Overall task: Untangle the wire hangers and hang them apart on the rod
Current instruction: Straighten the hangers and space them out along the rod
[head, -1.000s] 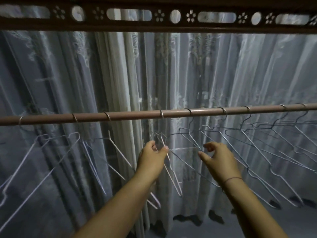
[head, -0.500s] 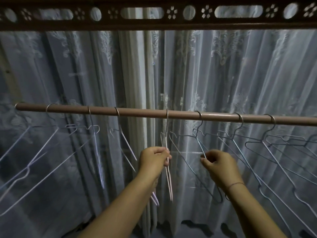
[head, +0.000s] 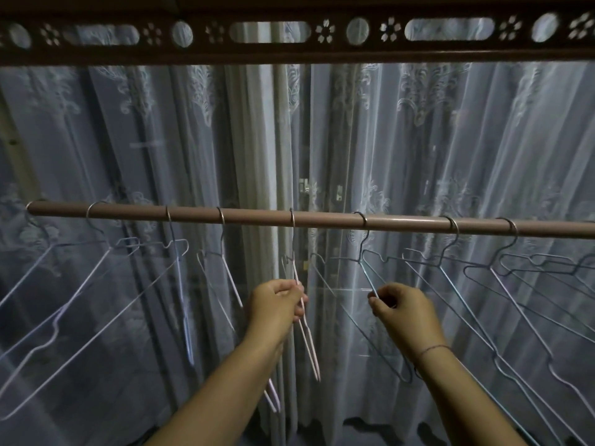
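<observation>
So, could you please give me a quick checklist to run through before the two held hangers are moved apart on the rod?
1. Left hand grips the pink hanger: ok.
2. Right hand pinches the blue hanger: ok.
3. Both hooks sit over the rod: ok.
4. Held hangers free of each other: cannot tell.
5. Blue hanger clear of the right neighbour: not ok, wires cross.

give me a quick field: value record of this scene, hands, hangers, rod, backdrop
left hand: closed on the pale pink hanger, seen edge-on
right hand: fingers pinching the blue hanger
rod: horizontal, hanger hooks spaced along it
hangers at right: overlapping below the rod
hangers at left: hooked on, frames crossing
backdrop: lace curtain, carved wooden rail above
</observation>
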{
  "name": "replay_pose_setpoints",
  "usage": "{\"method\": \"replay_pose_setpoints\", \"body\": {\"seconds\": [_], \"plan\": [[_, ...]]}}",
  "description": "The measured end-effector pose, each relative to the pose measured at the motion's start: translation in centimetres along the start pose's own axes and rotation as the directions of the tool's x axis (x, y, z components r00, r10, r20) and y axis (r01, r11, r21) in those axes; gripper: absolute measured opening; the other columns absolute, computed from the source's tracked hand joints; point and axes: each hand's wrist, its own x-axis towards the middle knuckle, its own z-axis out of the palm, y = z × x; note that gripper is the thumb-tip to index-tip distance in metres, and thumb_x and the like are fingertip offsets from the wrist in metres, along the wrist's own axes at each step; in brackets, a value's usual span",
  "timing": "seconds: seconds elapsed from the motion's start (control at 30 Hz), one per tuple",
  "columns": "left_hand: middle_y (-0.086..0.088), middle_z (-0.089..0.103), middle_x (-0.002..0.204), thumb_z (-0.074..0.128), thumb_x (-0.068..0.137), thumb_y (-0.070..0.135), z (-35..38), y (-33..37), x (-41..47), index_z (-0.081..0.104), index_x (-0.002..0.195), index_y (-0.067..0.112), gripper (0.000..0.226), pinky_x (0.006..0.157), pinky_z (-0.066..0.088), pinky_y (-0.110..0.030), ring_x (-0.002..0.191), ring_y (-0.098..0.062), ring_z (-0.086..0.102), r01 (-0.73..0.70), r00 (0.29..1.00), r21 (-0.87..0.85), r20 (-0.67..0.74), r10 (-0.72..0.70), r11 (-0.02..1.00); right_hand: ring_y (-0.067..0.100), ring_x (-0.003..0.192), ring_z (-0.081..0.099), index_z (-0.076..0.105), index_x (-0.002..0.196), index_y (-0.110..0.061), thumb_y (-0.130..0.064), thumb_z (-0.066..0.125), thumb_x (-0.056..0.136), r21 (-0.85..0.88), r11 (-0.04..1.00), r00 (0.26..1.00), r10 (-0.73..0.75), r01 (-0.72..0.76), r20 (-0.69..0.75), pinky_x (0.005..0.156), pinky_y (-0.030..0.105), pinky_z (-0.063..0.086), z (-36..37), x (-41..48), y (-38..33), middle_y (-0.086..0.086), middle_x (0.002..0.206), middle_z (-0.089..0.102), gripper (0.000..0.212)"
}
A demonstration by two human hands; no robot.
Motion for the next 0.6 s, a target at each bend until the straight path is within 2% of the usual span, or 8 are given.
{"method": "replay_pose_setpoints", "body": {"seconds": [0.1,0.2,0.27,0.33,0.43,0.53,0.6], "plan": [[-0.005,0.067,0.086,0.059,0.087,0.015,-0.6,-0.4,0.2,0.063,0.106,0.009,0.02,0.069,0.048,-0.026,0.071,-0.014,0.059,-0.028,1.0,0.062,-0.008,0.028,0.998,0.014,0.074,0.061,0.069,0.085,-0.017,-0.023,0.061,0.083,-0.005,1.0,1.0,0.009,-0.009,-0.002,0.068,0.026,0.046,0.0,-0.2,-0.3,0.0,0.077,0.068,0.01],[-0.003,0.058,0.117,0.063,0.085,0.023,-0.8,-0.3,0.0,0.049,0.127,0.016,0.044,0.084,0.045,-0.032,0.099,-0.017,0.056,-0.08,0.995,0.168,-0.053,0.09,0.983,0.015,0.08,0.061,0.068,0.094,-0.019,-0.027,0.062,0.082,0.002,1.0,0.998,0.007,-0.007,-0.067,0.073,0.026,0.046,-0.4,-0.6,-0.4,0.001,0.087,0.067,0.016],[-0.002,0.047,0.131,0.063,0.084,0.025,-0.4,0.0,-0.7,0.042,0.13,0.022,0.051,0.094,0.045,-0.036,0.115,-0.019,0.049,-0.163,0.98,0.219,-0.073,0.183,0.962,0.014,0.083,0.061,0.065,0.099,-0.022,-0.031,0.061,0.082,0.002,1.0,0.994,-0.004,0.004,-0.107,0.075,0.027,0.048,-1.1,-1.1,-0.3,-0.001,0.092,0.064,0.02],[0.002,0.04,0.136,0.063,0.084,0.027,0.5,0.5,-1.6,0.04,0.129,0.027,0.051,0.097,0.042,-0.035,0.123,-0.017,0.043,-0.253,0.959,0.266,-0.059,0.278,0.93,0.015,0.083,0.061,0.064,0.1,-0.024,-0.032,0.061,0.082,0.008,1.0,0.99,-0.013,0.015,-0.143,0.077,0.03,0.05,-2.2,-1.7,-0.1,-0.002,0.093,0.063,0.02],[0.007,0.041,0.128,0.062,0.084,0.025,2.6,1.0,-2.9,0.046,0.123,0.028,0.042,0.089,0.036,-0.022,0.118,-0.008,0.041,-0.364,0.925,0.275,-0.001,0.379,0.89,0.014,0.082,0.06,0.065,0.098,-0.022,-0.028,0.063,0.081,0.01,1.0,0.978,-0.027,0.029,-0.207,0.077,0.03,0.049,-4.5,-2.1,0.5,-0.002,0.091,0.064,0.018],[0.008,0.049,0.114,0.064,0.083,0.022,5.3,1.1,-3.4,0.053,0.107,0.029,0.028,0.094,0.043,-0.026,0.111,-0.01,0.05,-0.435,0.9,0.239,0.08,0.429,0.868,0.013,0.077,0.06,0.066,0.095,-0.021,-0.024,0.063,0.081,0.016,1.0,0.961,-0.019,0.024,-0.275,0.075,0.031,0.049,-7.1,-2.1,1.7,-0.001,0.092,0.065,0.015],[0.002,0.055,0.113,0.065,0.083,0.021,7.3,1.2,-3.8,0.055,0.102,0.031,0.023,0.086,0.047,-0.021,0.102,-0.011,0.056,-0.434,0.9,0.2,0.141,0.413,0.878,0.012,0.076,0.06,0.066,0.095,-0.019,-0.023,0.063,0.082,0.017,1.0,0.956,-0.001,0.006,-0.293,0.075,0.032,0.049,-8.8,-2.1,3.0,0.0,0.094,0.065,0.014]]}}
